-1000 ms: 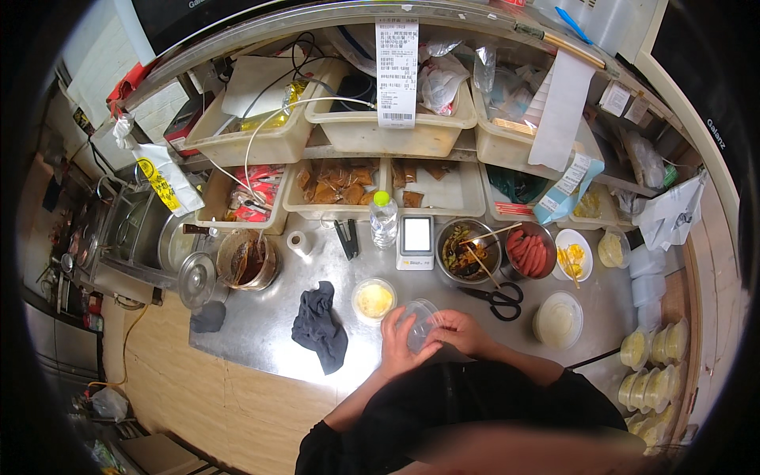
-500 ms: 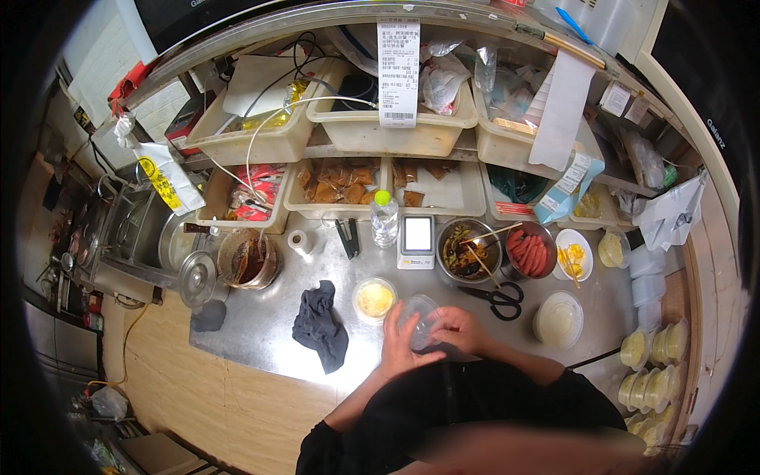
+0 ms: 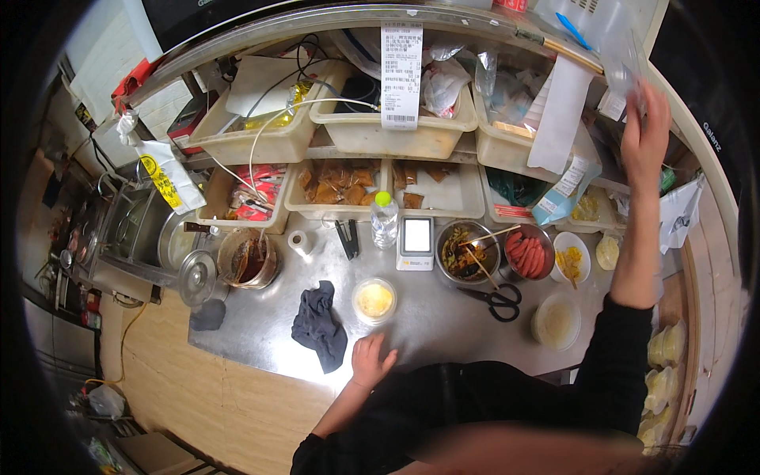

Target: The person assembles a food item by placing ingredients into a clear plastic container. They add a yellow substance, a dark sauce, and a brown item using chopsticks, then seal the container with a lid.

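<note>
My left hand hovers low over the metal worktop, empty, its fingers loosely apart. Just beyond its fingertips stands a round clear tub with pale yellow food in it. My right hand is raised at the far right, level with the upper shelf. Its fingers are at a clear plastic container, blurred and partly lost against the white basket; they appear closed on its edge. Left of my left hand lies a crumpled dark cloth.
Black scissors lie by a metal bowl of dark food with chopsticks. Beside it are a bowl of sausages, a white bowl and a pale tub. A bottle and a scale stand before the bins.
Both hands held a clear plastic container over the worktop. They have parted: my right hand has swung up to the upper right shelf, my left has dropped nearer my body.
</note>
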